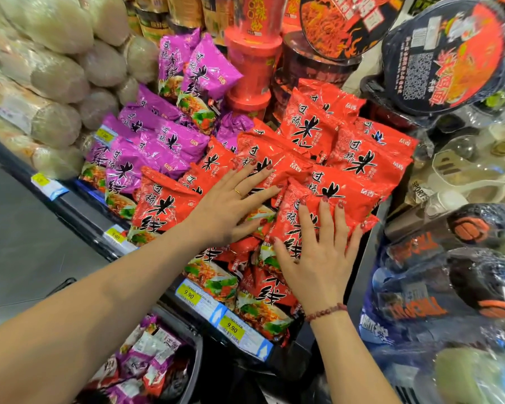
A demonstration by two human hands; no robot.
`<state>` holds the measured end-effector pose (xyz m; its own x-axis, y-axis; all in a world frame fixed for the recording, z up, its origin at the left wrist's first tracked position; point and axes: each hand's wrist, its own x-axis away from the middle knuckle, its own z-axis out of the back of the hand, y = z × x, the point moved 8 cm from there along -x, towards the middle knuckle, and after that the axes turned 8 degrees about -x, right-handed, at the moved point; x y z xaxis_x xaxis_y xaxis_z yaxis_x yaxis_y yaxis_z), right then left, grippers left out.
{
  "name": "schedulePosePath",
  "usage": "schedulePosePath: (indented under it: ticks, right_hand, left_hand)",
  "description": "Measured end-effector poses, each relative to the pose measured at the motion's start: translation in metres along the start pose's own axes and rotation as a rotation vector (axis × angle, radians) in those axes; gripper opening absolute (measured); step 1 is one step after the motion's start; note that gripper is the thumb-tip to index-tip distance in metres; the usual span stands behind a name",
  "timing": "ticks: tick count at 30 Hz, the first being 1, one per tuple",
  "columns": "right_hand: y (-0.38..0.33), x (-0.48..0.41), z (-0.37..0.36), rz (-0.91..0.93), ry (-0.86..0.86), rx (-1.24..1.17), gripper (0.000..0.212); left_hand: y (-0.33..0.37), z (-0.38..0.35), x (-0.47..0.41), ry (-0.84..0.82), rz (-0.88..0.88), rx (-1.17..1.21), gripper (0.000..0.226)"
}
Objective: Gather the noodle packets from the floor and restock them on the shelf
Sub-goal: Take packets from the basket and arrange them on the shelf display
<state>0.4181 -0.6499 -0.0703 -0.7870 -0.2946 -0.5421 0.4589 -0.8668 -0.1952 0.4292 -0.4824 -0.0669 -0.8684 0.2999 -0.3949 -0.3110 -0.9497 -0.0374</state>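
Note:
Several red noodle packets (359,158) lie heaped on the shelf (79,205), with purple noodle packets (158,141) stacked to their left. My left hand (231,205) lies flat with spread fingers on the red heap near its middle. My right hand (321,252) presses flat on a red packet (301,211) at the front right of the heap. Neither hand grips anything.
Yellow 9.90 price tags (231,326) line the shelf edge. Red noodle cups (254,68) and black bowl noodles (449,51) stand behind and to the right. Pale wrapped noodle bundles (50,71) fill the left. A lower bin (199,354) holds purple packets.

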Motion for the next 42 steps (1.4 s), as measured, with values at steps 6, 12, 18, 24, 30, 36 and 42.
schedulePosePath:
  ticks: [6,12,18,24,30,36,42]
  right_hand:
    - [-0.029,0.004,0.021,0.108,0.102,-0.169,0.049]
    - [-0.096,0.019,0.012,0.328,-0.023,-0.448,0.041]
    - [-0.188,0.061,-0.048,0.558,-0.298,-0.605,0.041]
    - [-0.266,0.121,-0.127,0.704,-0.694,-0.592,0.051]
    - [-0.299,0.204,-0.234,0.728,-1.122,-0.378,0.056]
    - [-0.279,0.293,-0.342,0.659,-1.375,-0.277,0.051]
    - [-0.253,0.388,-0.441,0.736,-1.548,-0.142,0.066]
  left_hand:
    - [-0.012,0.026,0.049,0.094,0.113,0.107,0.047]
    - [-0.046,0.031,0.151,0.105,0.286,0.083,0.036]
    - [-0.074,0.027,0.274,0.001,0.638,0.022,0.034]
    - [-0.078,-0.004,0.403,-0.233,1.016,0.014,0.046]
    - [-0.054,-0.053,0.514,-0.361,1.318,0.035,0.054]
    - [-0.009,-0.137,0.604,-0.433,1.573,0.138,0.061]
    - [0.028,-0.222,0.669,-0.449,1.723,0.174,0.065]
